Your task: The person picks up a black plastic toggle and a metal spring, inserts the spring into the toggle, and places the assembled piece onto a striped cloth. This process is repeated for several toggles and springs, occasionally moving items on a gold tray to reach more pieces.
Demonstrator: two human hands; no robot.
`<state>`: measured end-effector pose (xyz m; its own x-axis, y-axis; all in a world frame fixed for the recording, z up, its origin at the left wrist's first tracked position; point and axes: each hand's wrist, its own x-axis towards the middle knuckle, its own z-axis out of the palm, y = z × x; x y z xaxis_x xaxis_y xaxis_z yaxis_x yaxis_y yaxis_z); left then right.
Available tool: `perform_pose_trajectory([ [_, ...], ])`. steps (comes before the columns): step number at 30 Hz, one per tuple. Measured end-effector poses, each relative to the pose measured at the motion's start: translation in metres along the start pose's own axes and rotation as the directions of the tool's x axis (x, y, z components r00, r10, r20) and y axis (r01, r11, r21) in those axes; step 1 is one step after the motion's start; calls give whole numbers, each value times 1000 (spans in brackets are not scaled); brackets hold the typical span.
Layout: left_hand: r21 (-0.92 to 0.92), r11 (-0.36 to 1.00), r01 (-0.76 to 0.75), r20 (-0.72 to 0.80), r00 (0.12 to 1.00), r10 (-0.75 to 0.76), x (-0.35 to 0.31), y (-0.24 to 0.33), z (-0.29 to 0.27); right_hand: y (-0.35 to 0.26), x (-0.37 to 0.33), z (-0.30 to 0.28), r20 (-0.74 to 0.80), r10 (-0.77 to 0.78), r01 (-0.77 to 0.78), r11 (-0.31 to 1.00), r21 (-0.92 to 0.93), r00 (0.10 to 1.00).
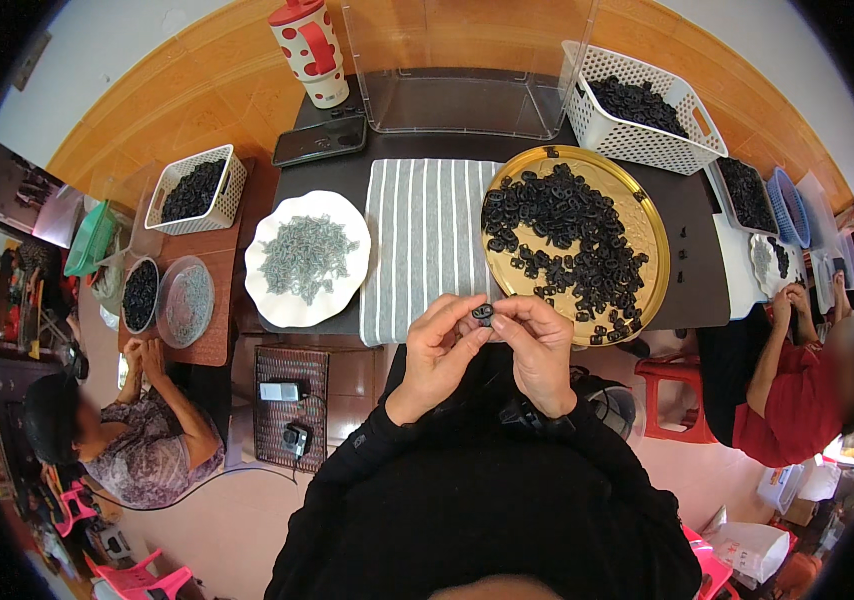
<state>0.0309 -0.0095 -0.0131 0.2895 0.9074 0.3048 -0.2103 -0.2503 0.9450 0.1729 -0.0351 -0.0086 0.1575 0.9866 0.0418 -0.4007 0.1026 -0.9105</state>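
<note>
A small black plastic part [483,312] with an oval opening is pinched between the fingertips of both hands. My left hand [439,352] closes on it from the left, my right hand [541,352] from the right, just in front of the table edge. Beyond them lies a grey and white striped cloth [429,240]. To its right, a round gold tray [659,235] bears many similar loose black parts [572,235]. A white scalloped plate [265,300] on the left holds a heap of small silvery metal pieces [309,258].
Behind the cloth stands a clear plastic box [467,105]. A white basket [637,148] of black parts, a phone [320,141] and a red-dotted tumbler [309,55] are also at the back. One person [147,430] works at the left, another [797,390] at the right, near a red stool [675,400].
</note>
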Motion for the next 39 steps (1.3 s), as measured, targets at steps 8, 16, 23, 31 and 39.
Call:
perform_pose_trajectory([
  [8, -82, 996, 41, -84, 995, -48, -4, -5, 4, 7, -7, 6, -59, -107, 105, 994, -22, 993],
  [16, -80, 997, 20, -89, 996, -27, -5, -2, 4, 5, -7, 9, -60, -106, 103, 993, -52, 993],
  [23, -55, 998, -5, -100, 995, -1, -7, -3, 6, 7, -10, 9, -75, -156, 150, 985, -80, 985],
  [31, -90, 996, 23, -43, 999, -27, -2, 2, -1, 5, -8, 8, 46, -134, 137, 989, -63, 990],
  [39, -52, 999, 0, 21, 1000, 1, -2, 2, -5, 0, -1, -5, 173, -125, 155, 974, -168, 977],
])
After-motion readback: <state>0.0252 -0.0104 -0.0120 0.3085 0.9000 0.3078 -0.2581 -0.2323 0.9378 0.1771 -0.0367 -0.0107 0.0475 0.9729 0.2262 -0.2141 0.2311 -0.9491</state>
